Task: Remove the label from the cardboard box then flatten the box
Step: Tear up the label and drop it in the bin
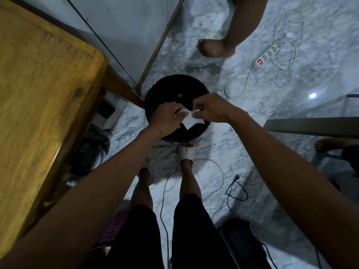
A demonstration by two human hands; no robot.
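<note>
Both hands: we've got the left hand [167, 116] and the right hand [210, 108] out over the black bin [155, 90], each pinching one end of the label [191, 121].
Grip: fingertips closed on the upper edge, thumbs on top, the loose white sheet hanging down between them.
Label: thin paper, very light, limp, looks already creased; it may tear if we pull the ends apart, and a sticky back, if it has one, could cling to our fingers.
Where to hold: we'd keep to the edges or bare corners, with a light pinch.
Position: directly above the bin's open mouth, not touching the rim as far as the dim view lets us judge.
Cardboard box: we can't pick it out here; flattening is still ahead.
Nearby: wooden table [38, 94] at our left.
</note>
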